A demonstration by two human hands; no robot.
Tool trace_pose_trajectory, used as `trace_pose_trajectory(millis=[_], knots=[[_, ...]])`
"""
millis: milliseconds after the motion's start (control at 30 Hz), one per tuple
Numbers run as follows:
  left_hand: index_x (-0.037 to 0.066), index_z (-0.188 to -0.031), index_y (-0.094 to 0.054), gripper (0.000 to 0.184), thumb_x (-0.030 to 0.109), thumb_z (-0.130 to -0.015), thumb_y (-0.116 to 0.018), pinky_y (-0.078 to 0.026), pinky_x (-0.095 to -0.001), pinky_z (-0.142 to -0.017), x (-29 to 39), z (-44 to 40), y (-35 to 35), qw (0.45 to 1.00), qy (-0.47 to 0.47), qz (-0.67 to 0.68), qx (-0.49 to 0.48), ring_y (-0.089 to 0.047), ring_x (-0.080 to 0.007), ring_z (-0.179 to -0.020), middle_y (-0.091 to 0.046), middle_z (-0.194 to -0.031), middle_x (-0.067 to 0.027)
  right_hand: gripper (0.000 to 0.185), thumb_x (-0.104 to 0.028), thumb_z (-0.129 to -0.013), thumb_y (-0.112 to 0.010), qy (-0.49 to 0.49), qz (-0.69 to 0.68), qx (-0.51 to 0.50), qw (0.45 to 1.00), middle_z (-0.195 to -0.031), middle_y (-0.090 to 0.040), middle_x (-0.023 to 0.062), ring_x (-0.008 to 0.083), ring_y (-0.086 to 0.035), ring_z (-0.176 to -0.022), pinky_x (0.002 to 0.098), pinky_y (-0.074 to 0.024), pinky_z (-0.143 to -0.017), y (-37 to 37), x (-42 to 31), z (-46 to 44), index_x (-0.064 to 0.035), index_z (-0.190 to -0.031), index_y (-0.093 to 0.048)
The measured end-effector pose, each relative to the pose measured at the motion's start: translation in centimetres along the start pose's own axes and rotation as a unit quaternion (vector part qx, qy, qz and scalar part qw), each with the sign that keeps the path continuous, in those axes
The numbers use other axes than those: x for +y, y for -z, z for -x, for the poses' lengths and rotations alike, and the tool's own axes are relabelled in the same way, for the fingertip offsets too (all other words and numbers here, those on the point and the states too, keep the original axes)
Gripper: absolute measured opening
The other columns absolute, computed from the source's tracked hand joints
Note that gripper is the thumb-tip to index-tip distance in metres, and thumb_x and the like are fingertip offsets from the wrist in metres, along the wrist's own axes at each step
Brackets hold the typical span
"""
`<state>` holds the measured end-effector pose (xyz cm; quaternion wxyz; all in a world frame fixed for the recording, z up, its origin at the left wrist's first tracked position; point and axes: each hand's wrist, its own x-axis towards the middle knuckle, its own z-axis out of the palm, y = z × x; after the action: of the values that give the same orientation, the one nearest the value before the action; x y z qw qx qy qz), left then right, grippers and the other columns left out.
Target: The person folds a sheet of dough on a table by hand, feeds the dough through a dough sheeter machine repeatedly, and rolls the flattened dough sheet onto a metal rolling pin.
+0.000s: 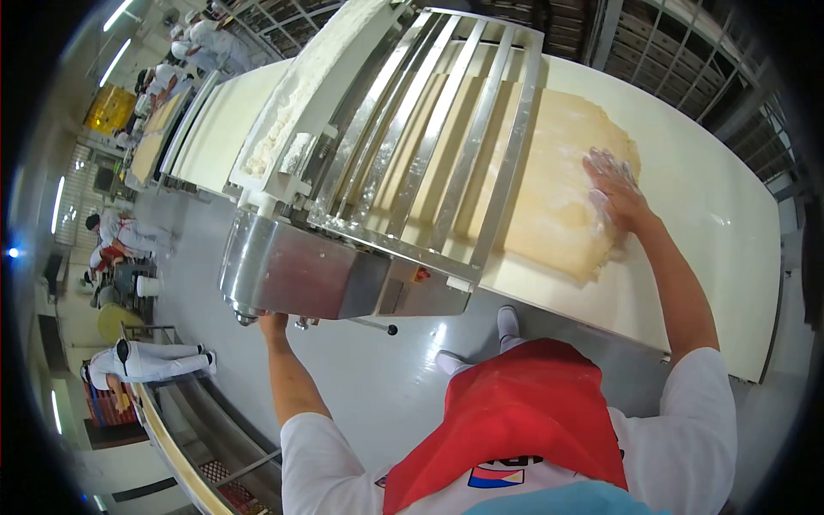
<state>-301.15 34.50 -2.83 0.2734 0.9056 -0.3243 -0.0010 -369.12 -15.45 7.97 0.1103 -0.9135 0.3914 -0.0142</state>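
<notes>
A wide pale-yellow dough sheet lies on the white belt of a dough sheeter and runs under its metal bar guard. My right hand, dusted with flour, rests on the sheet near its right edge, fingers spread and holding nothing. At the sheeter's near side, my left hand is up against the lower edge of the metal housing, beside a round knob. The housing hides most of its fingers, so its grip cannot be made out.
A trough of flour sits along the top of the sheeter. A lever with a black ball end sticks out below the housing. Metal racks stand behind the belt. Several people in white work at the left, one near a long conveyor.
</notes>
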Motion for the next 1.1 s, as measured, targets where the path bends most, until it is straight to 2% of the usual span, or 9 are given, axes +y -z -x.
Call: trace_pose_trajectory(millis=[100,167,567,667,733,833,867,967,1100], knots=[[-0.001,-0.12,-0.061,0.047,0.034,-0.089,-0.066,-0.048,-0.0345,-0.089,-0.7,-0.2,-0.3,0.988,0.035,0.145,0.046,-0.062,-0.0209,-0.106,-0.067,-0.115,-0.0102,0.06,-0.024,-0.097,-0.048,-0.028,-0.005,-0.008,1.0,-0.161,-0.018,0.0068,0.0273,-0.01,-0.15,0.053,-0.0071,-0.119,0.1,1.6,2.4,-0.0186,-0.153,-0.028],[0.014,-0.126,-0.06,0.058,0.054,-0.083,-0.062,-0.05,-0.0435,-0.09,0.4,0.2,0.4,0.993,0.105,-0.044,0.006,-0.062,-0.0374,-0.11,-0.065,-0.122,-0.0133,0.061,-0.024,-0.097,-0.047,-0.051,-0.011,-0.005,0.999,-0.162,-0.017,0.006,0.0268,-0.01,-0.15,0.0532,-0.0063,-0.119,0.3,2.3,4.1,-0.0192,-0.154,-0.026],[0.015,-0.113,-0.066,0.039,0.041,-0.089,-0.05,-0.05,-0.0505,-0.087,5.2,1.0,2.0,0.964,0.091,-0.251,-0.011,-0.064,-0.0425,-0.1,-0.069,-0.105,-0.0221,0.061,-0.039,-0.1,-0.036,-0.306,0.013,0.013,0.952,-0.162,-0.014,0.0071,0.0275,-0.011,-0.15,0.0527,-0.0079,-0.119,0.2,0.3,11.8,-0.014,-0.154,-0.021],[0.015,-0.119,-0.063,0.045,0.047,-0.088,-0.054,-0.051,-0.0502,-0.087,5.1,0.5,2.4,0.961,0.079,-0.262,-0.041,-0.064,-0.0429,-0.101,-0.067,-0.11,-0.0218,0.053,-0.028,-0.097,-0.044,-0.264,0.092,0.112,0.953,-0.152,-0.035,0.0184,0.0323,-0.031,-0.141,0.049,-0.0245,-0.115,-4.1,0.8,13.3,-0.0068,-0.145,-0.038],[0.015,-0.124,-0.061,0.049,0.048,-0.087,-0.059,-0.051,-0.0489,-0.087,4.1,0.2,2.3,0.956,0.084,-0.278,-0.044,-0.064,-0.0419,-0.102,-0.068,-0.111,-0.021,0.037,-0.015,-0.087,-0.053,-0.074,0.078,0.217,0.97,-0.12,-0.059,0.0227,0.0371,-0.054,-0.114,0.0477,-0.0415,-0.097,-5.1,-4.6,14.4,-0.003,-0.122,-0.059],[0.012,-0.127,-0.059,0.062,0.05,-0.08,-0.072,-0.052,-0.0448,-0.087,-1.0,-1.6,-0.4,0.983,0.058,-0.173,0.033,-0.066,-0.0391,-0.102,-0.069,-0.11,-0.0186,0.024,-0.011,-0.077,-0.058,0.079,-0.064,0.128,0.987,-0.091,-0.066,0.0155,0.0364,-0.062,-0.086,0.0483,-0.0487,-0.079,-6.5,-15.5,15.1,-0.0044,-0.098,-0.067],[0.01,-0.124,-0.061,0.063,0.047,-0.076,-0.077,-0.053,-0.0426,-0.086,-2.4,-2.2,-1.4,0.997,0.036,-0.004,0.062,-0.066,-0.0364,-0.102,-0.069,-0.11,-0.0166,0.027,-0.017,-0.078,-0.058,0.127,-0.058,-0.018,0.99,-0.095,-0.066,0.0159,0.0355,-0.062,-0.089,0.0479,-0.05,-0.08,-5.3,-19.6,14.7,-0.0069,-0.102,-0.068],[0.008,-0.119,-0.064,0.062,0.043,-0.071,-0.082,-0.054,-0.0392,-0.084,-5.1,-3.9,-2.3,0.975,0.052,0.205,0.061,-0.068,-0.0323,-0.1,-0.07,-0.11,-0.0136,0.033,-0.023,-0.085,-0.052,0.144,-0.148,-0.147,0.967,-0.116,-0.065,0.0155,0.0361,-0.059,-0.111,0.0458,-0.049,-0.094,-10.5,-27.1,13.8,-0.0125,-0.114,-0.064],[0.01,-0.116,-0.064,0.061,0.037,-0.066,-0.085,-0.054,-0.0386,-0.081,-2.4,-2.3,-0.9,0.986,0.141,0.086,0.038,-0.068,-0.0299,-0.096,-0.07,-0.106,-0.0121,0.059,-0.031,-0.09,-0.053,0.085,-0.151,-0.357,0.918,-0.146,-0.043,0.02,0.0345,-0.038,-0.138,0.041,-0.0326,-0.113,-23.8,-33.9,9.1,-0.0057,-0.141,-0.042]])
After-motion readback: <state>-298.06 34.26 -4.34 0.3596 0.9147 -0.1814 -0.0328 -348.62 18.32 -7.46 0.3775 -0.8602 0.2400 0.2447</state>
